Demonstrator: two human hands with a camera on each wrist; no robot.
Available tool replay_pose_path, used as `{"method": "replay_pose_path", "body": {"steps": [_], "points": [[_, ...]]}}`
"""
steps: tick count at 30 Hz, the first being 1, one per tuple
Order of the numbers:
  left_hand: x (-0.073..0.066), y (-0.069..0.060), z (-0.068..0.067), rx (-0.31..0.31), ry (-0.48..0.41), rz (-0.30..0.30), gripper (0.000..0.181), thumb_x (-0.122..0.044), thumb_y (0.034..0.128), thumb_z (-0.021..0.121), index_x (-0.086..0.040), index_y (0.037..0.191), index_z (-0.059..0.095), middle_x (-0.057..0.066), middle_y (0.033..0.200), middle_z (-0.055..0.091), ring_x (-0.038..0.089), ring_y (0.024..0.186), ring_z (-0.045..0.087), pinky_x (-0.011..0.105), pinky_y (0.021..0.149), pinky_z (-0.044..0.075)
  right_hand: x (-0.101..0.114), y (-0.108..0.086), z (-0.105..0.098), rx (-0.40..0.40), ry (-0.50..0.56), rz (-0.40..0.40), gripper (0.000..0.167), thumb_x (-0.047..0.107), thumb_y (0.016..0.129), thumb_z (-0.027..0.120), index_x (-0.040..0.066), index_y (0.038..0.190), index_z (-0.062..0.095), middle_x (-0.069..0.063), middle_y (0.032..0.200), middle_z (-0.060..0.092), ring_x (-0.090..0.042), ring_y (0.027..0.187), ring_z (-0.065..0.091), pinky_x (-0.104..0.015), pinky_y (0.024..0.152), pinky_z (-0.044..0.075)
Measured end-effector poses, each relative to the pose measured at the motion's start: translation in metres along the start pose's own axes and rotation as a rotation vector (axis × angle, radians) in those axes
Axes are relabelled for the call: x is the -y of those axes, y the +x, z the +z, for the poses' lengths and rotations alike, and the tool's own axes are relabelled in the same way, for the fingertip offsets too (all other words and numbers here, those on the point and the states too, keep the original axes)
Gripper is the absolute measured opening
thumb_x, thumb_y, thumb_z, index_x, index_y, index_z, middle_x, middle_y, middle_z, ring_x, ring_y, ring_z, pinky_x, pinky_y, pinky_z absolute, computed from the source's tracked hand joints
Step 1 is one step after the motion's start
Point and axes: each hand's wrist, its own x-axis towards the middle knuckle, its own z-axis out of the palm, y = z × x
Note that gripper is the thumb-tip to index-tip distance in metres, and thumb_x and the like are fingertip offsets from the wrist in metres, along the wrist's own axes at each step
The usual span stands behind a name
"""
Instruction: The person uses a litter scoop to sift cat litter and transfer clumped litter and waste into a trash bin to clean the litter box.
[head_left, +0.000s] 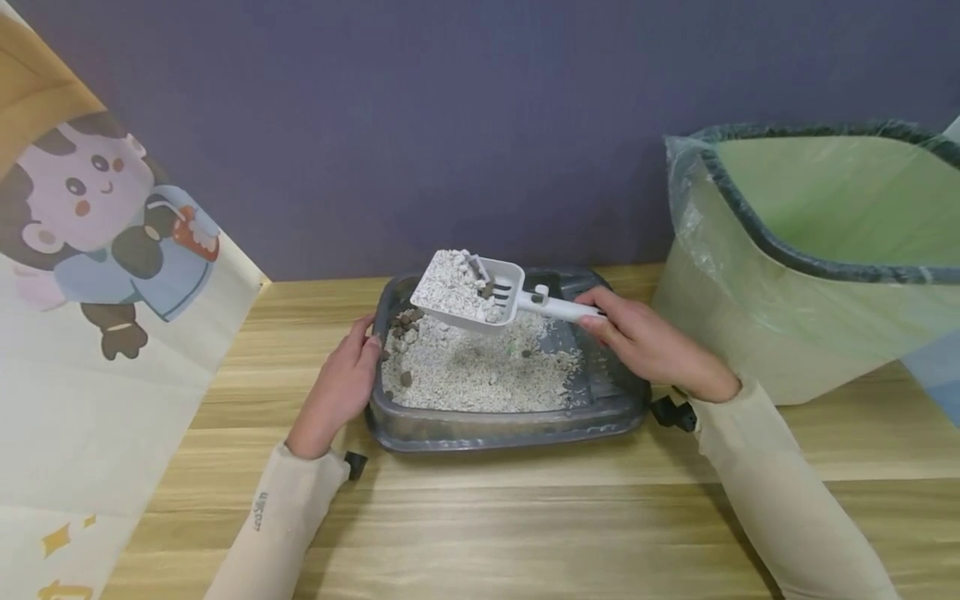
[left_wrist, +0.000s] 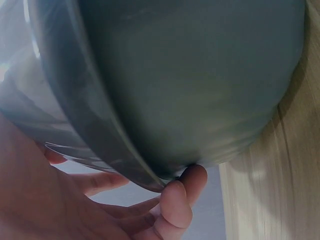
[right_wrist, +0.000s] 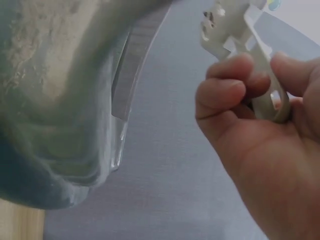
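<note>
A white litter scoop point(head_left: 555, 307) is in my right hand point(head_left: 648, 342), which grips the end of its handle. The scoop is held above a grey litter box point(head_left: 487, 427), heaped with pale litter point(head_left: 450, 287) and a few darker bits near its slots. In the right wrist view, curled fingers and thumb hold the handle point(right_wrist: 262, 102). My left hand point(head_left: 341, 379) holds the box's left rim, and the left wrist view has its fingers hooked under the rim point(left_wrist: 85, 100). Granular litter point(head_left: 487, 387) covers much of the box floor, with dark clumps point(head_left: 406, 378) along the left side.
To the right stands a tall pale bin point(head_left: 720, 308) with a clear plastic liner over its dark rim. The box rests on a wooden surface point(head_left: 487, 533) against a purple-grey wall point(head_left: 420, 125). A cartoon-printed panel point(head_left: 90, 217) rises at left.
</note>
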Motion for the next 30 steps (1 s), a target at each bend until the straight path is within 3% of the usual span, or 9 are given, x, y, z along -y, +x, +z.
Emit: {"method": "replay_pose_path", "body": {"steps": [16, 30], "points": [[-0.0001, -0.0008, -0.0005, 0.005, 0.002, -0.003, 0.053, -0.038, 0.1027, 0.021, -0.013, 0.149, 0.025, 0.017, 0.124, 0.053, 0.034, 0.114, 0.049, 0.054, 0.094, 0.037, 0.001, 0.0002, 0.0038, -0.192, 0.017, -0.054, 0.019, 0.012, 0.099, 0.048, 0.009, 0.118, 0.049, 0.003, 0.071, 0.046, -0.011, 0.055, 0.042, -0.027, 0.047, 0.038], [0.0009, -0.0006, -0.0004, 0.001, -0.004, 0.003, 0.052, -0.037, 0.103, 0.022, -0.011, 0.149, 0.027, 0.019, 0.124, 0.053, 0.036, 0.115, 0.048, 0.054, 0.095, 0.037, 0.0008, 0.0004, 0.0042, -0.195, 0.009, -0.046, 0.019, 0.011, 0.099, 0.049, 0.008, 0.118, 0.049, 0.002, 0.071, 0.044, -0.012, 0.054, 0.04, -0.027, 0.047, 0.036]]}}
